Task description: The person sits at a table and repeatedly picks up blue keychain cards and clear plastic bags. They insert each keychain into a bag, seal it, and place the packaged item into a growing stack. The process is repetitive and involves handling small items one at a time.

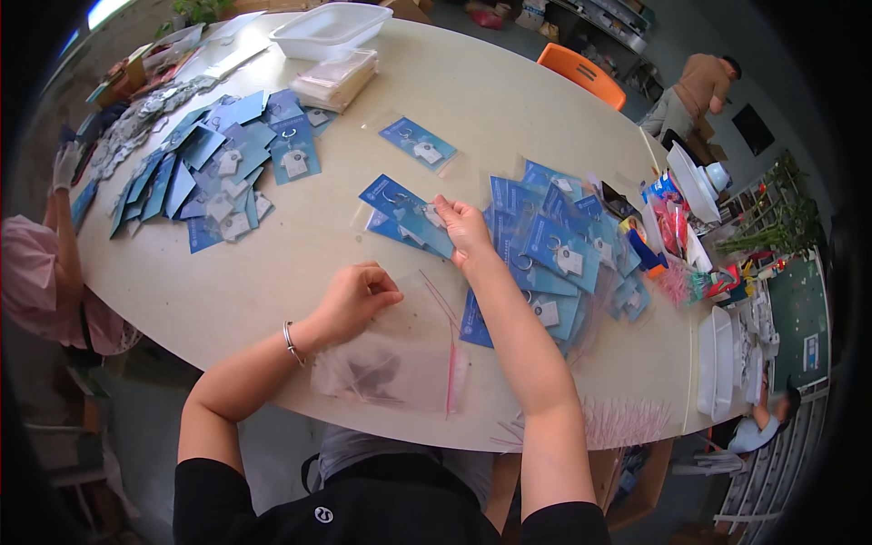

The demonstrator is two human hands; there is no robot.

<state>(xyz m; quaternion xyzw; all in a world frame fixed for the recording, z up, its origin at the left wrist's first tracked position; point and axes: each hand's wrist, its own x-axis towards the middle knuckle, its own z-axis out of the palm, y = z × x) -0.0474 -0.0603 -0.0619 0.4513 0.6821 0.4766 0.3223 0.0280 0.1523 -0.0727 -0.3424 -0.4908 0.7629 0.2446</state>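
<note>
My right hand (461,234) pinches the right end of a blue card with a keychain (400,204) over the middle of the table. Another carded keychain (400,233) lies partly under it. My left hand (350,304), with a bracelet at the wrist, has its fingers closed at the edge of a clear plastic bag (422,313) with a red strip. Below that hand lies a stack of clear bags (363,377) near the table's front edge. One bagged keychain card (418,143) lies apart, beyond my right hand.
A heap of keychain cards (227,168) covers the left side. Bagged cards (554,254) are piled right of my right forearm. A white tray (331,29) and a stack of bags (336,80) stand far back. A co-worker's gloved hand (67,163) shows at far left.
</note>
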